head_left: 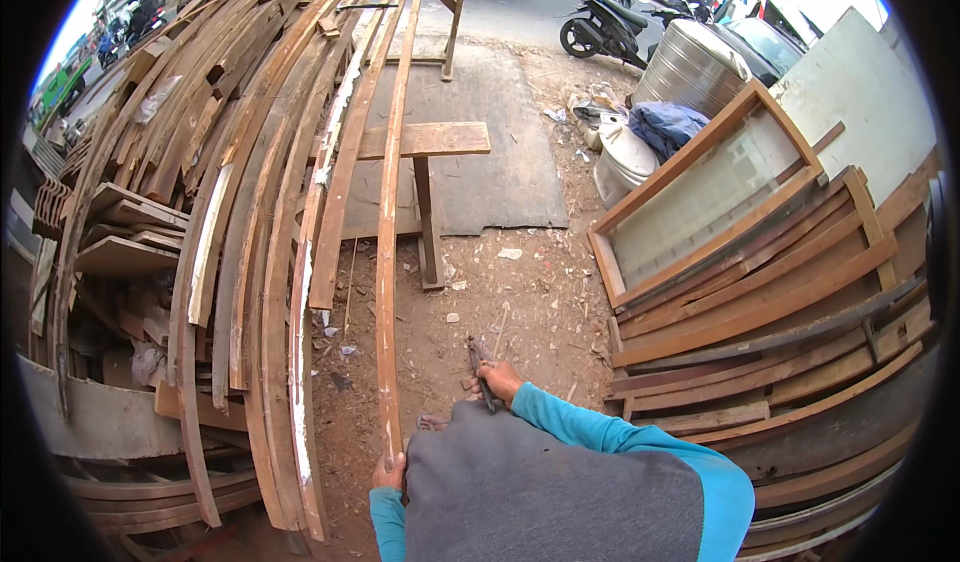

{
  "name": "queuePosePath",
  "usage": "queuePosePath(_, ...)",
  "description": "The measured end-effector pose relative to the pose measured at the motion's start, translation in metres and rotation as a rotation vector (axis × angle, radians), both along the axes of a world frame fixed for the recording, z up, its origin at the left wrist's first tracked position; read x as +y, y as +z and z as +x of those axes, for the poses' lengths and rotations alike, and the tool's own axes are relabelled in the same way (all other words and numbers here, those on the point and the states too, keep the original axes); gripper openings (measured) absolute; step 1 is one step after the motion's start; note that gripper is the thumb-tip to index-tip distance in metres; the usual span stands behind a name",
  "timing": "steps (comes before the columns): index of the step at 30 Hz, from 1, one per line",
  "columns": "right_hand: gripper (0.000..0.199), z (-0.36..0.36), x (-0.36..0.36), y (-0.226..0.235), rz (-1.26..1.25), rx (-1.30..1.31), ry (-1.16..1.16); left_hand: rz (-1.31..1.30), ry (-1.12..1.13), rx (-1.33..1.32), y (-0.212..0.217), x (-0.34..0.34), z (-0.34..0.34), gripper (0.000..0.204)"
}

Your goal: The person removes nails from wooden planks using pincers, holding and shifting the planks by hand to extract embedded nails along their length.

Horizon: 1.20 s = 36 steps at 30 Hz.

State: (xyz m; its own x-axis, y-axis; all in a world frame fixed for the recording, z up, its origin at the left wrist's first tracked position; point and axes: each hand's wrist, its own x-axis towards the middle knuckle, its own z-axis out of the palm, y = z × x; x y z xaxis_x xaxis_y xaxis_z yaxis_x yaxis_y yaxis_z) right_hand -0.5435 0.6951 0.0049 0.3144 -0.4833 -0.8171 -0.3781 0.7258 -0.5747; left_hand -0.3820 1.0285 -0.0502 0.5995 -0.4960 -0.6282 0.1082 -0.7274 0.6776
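My left hand [388,471] is closed around the near end of a long, narrow wooden plank [389,292]. The plank runs away from me across a low wooden trestle [450,139] and on towards the street. In front of my body, my right hand [502,382] grips a dark metal hand tool [477,360] that looks like pincers. The tool points up and away, apart from the plank. Beside my plank lies a second reddish plank [350,187], and left of that a board with peeling white paint [302,362].
Piled long timber [230,92] fills the left side. At right lean wooden frames [715,192] and more boards [750,322]. Farther off are a second trestle [452,32], a metal tank [690,67], a white bucket [625,162] and a parked motorbike [605,27]. Debris litters the dirt ground [520,292].
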Motion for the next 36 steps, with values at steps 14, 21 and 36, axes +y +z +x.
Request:
queuePosePath(14,0.022,0.003,0.008,-0.001,-0.054,0.040,-0.001,0.035,-0.049,0.036,0.001,0.032,-0.002,0.095)
queuePosePath(21,0.020,0.005,0.013,-0.014,-0.023,0.005,0.022,0.176,-0.038,0.053,0.010,0.039,-0.010,0.096)
queuePosePath(36,0.018,0.014,0.013,-0.012,-0.021,-0.006,0.102,0.068,0.075,0.061,0.021,0.025,-0.016,0.100)
